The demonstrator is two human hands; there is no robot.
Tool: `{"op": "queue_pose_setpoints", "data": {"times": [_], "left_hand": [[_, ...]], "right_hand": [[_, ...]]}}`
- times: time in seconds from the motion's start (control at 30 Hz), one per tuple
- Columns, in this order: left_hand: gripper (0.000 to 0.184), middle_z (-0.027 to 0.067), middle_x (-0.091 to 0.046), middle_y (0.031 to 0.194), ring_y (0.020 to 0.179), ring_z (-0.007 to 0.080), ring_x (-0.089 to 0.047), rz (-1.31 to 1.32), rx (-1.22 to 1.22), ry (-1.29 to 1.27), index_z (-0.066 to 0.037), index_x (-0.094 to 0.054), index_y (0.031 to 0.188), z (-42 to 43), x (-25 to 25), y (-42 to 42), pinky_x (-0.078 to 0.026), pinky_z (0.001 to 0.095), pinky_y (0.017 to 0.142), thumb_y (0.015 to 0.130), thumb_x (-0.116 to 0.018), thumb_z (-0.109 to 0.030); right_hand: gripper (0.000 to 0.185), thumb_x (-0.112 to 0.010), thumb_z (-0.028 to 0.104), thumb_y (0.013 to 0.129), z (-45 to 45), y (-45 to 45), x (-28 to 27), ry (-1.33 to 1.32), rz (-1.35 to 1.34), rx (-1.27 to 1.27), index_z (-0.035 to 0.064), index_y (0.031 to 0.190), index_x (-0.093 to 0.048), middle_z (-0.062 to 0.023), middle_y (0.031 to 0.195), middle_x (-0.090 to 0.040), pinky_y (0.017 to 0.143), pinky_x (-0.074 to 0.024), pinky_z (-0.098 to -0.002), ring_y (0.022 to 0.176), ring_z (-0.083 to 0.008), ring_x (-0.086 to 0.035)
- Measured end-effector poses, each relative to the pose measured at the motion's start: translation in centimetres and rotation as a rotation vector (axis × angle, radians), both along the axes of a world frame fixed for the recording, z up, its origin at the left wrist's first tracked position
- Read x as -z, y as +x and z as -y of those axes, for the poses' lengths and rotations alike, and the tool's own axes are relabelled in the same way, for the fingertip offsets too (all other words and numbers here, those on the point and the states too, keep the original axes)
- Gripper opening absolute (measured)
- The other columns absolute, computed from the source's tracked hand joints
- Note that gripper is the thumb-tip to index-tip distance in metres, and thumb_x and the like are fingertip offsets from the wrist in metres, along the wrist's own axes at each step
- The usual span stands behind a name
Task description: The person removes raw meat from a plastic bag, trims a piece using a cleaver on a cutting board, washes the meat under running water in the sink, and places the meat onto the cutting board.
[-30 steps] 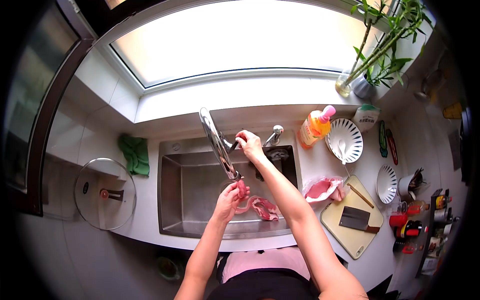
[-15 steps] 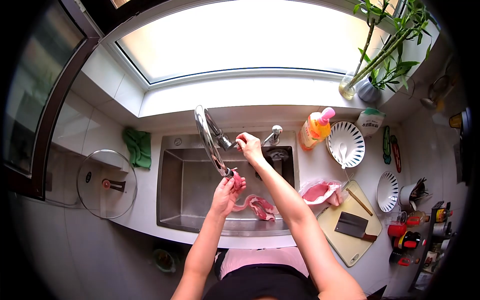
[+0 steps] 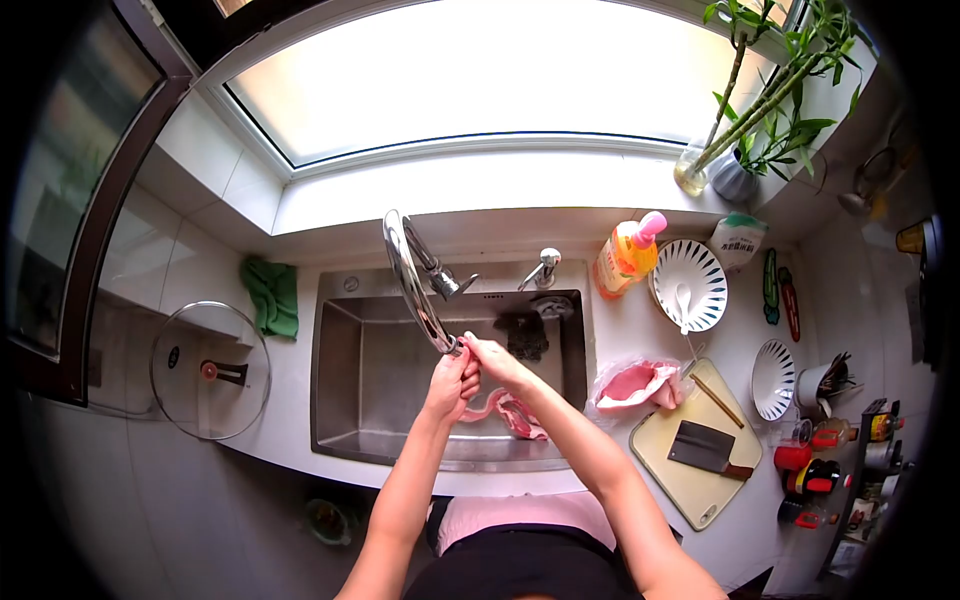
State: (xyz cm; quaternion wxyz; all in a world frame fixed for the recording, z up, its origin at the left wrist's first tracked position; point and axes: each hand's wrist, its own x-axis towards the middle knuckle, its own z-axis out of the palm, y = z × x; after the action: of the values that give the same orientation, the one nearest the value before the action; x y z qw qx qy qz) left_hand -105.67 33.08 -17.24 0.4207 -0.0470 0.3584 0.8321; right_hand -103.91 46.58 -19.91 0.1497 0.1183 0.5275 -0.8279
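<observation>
Over the steel sink (image 3: 345,375), my left hand (image 3: 453,384) is closed around one end of the long strip of raw meat (image 3: 517,416), just under the spout of the chrome faucet (image 3: 408,275). The rest of the strip hangs down and lies towards the sink's front. My right hand (image 3: 490,359) touches my left at the spout's tip, its fingers pinched together; what they hold, if anything, is hidden. Behind my hands is the faucet's lever (image 3: 466,284), which no hand touches.
Right of the sink are bagged meat (image 3: 637,385), a cutting board (image 3: 702,512) with a cleaver (image 3: 702,447), an orange pump bottle (image 3: 625,262) and a striped bowl (image 3: 706,262). A glass lid (image 3: 190,400) and green cloth (image 3: 271,298) are at left.
My right hand has left the faucet lever and come down to my left hand. My left hand has closed more around the meat, which was visible above its fingers before.
</observation>
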Motion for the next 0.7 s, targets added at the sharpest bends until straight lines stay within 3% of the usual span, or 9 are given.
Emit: {"op": "queue_pose_setpoints", "data": {"times": [0.03, 0.13, 0.23, 0.27, 0.3, 0.4, 0.43, 0.5, 0.7], "left_hand": [[0.015, -0.0050, -0.041, 0.065, 0.046, 0.0054, -0.033, 0.048, 0.024, -0.001, -0.014, -0.049, 0.088, -0.1, -0.1, -0.1, -0.025, 0.0205, 0.039, 0.099, -0.048, -0.025], [0.031, -0.0061, -0.033, 0.052, 0.036, 0.0062, -0.025, 0.084, 0.039, -0.200, -0.015, -0.046, 0.079, 0.0, 1.2, -1.0, -0.018, 0.0220, 0.033, 0.100, -0.040, -0.038], [0.037, -0.0054, -0.029, 0.045, 0.031, 0.0083, -0.022, 0.133, 0.087, -0.214, -0.015, -0.048, 0.077, 0.2, 1.9, -1.6, -0.016, 0.0233, 0.030, 0.099, -0.034, -0.041], [0.038, -0.0052, -0.030, 0.045, 0.030, 0.0086, -0.023, 0.157, 0.101, -0.240, -0.015, -0.048, 0.076, 0.0, 1.6, -1.3, -0.017, 0.0234, 0.030, 0.099, -0.035, -0.041], [0.038, -0.0050, -0.031, 0.044, 0.030, 0.0090, -0.023, 0.182, 0.114, -0.265, -0.015, -0.049, 0.075, 0.0, 1.5, -1.2, -0.018, 0.0235, 0.029, 0.099, -0.036, -0.041], [0.034, -0.0048, -0.041, 0.054, 0.039, 0.0075, -0.037, 0.053, 0.026, -0.278, -0.015, -0.052, 0.087, 0.4, 3.3, -0.3, -0.027, 0.0220, 0.034, 0.099, -0.037, -0.042], [0.031, -0.0052, -0.045, 0.059, 0.044, 0.0061, -0.042, -0.069, -0.064, -0.382, -0.016, -0.053, 0.092, -0.5, 2.0, 0.1, -0.030, 0.0207, 0.036, 0.099, -0.039, -0.042], [0.022, -0.0068, -0.048, 0.069, 0.052, 0.0030, -0.045, -0.207, -0.141, -0.383, -0.016, -0.052, 0.098, -1.1, 0.7, 0.8, -0.031, 0.0180, 0.040, 0.098, -0.045, -0.037], [0.019, -0.0073, -0.045, 0.064, 0.047, 0.0017, -0.039, -0.204, -0.055, -0.279, -0.015, -0.053, 0.085, -1.2, 1.4, 0.6, -0.027, 0.0184, 0.037, 0.098, -0.049, -0.028]], "right_hand": [[0.043, -0.043, 0.034, 0.099, 0.6, 0.5, -0.3, -0.253, 0.054, -0.021, 0.0078, 0.132, -0.049, -0.0056, 0.100, -0.063, 0.073, -0.0496, -0.0271, 0.085, -0.0101, -0.060], [0.046, -0.045, 0.029, 0.099, 2.3, 1.7, -2.9, -0.423, -0.049, 0.108, 0.0101, 0.140, -0.038, -0.0047, 0.107, -0.060, 0.064, -0.0492, -0.0243, 0.079, -0.0091, -0.057], [0.044, -0.046, 0.024, 0.098, 2.4, 0.8, -0.4, -0.376, -0.059, 0.020, 0.0104, 0.139, -0.035, -0.0046, 0.105, -0.059, 0.059, -0.0477, -0.0211, 0.076, -0.0067, -0.054], [0.027, -0.051, 0.021, 0.096, 3.4, 0.1, 0.9, -0.358, -0.097, 0.191, 0.0072, 0.119, -0.052, -0.0058, 0.106, -0.064, 0.067, -0.0519, -0.0243, 0.075, -0.0085, -0.059], [0.027, -0.051, 0.021, 0.096, 3.3, 0.0, 0.5, -0.357, -0.100, 0.189, 0.0072, 0.119, -0.052, -0.0058, 0.106, -0.064, 0.067, -0.0519, -0.0243, 0.075, -0.0085, -0.059], [0.019, -0.052, 0.018, 0.096, 3.5, -0.1, -0.4, -0.106, 0.009, 0.275, 0.0039, 0.099, -0.063, -0.0029, 0.081, -0.066, 0.050, -0.0473, -0.0191, 0.055, -0.0035, -0.053], [0.019, -0.052, 0.018, 0.096, 4.1, -0.1, -0.1, -0.105, 0.007, 0.277, 0.0039, 0.099, -0.063, -0.0029, 0.081, -0.066, 0.050, -0.0473, -0.0191, 0.055, -0.0035, -0.053], [0.024, -0.047, 0.020, 0.098, 4.9, 0.1, 0.4, -0.030, -0.068, 0.406, 0.0065, 0.114, -0.060, 0.0034, 0.065, -0.054, 0.034, -0.0315, -0.0184, 0.043, -0.0024, -0.039], [0.028, -0.047, 0.016, 0.097, 4.6, 1.8, 1.0, -0.178, -0.068, 0.437, 0.0089, 0.123, -0.055, 0.0021, 0.081, -0.059, 0.041, -0.0355, -0.0168, 0.050, -0.0017, -0.044]]}}
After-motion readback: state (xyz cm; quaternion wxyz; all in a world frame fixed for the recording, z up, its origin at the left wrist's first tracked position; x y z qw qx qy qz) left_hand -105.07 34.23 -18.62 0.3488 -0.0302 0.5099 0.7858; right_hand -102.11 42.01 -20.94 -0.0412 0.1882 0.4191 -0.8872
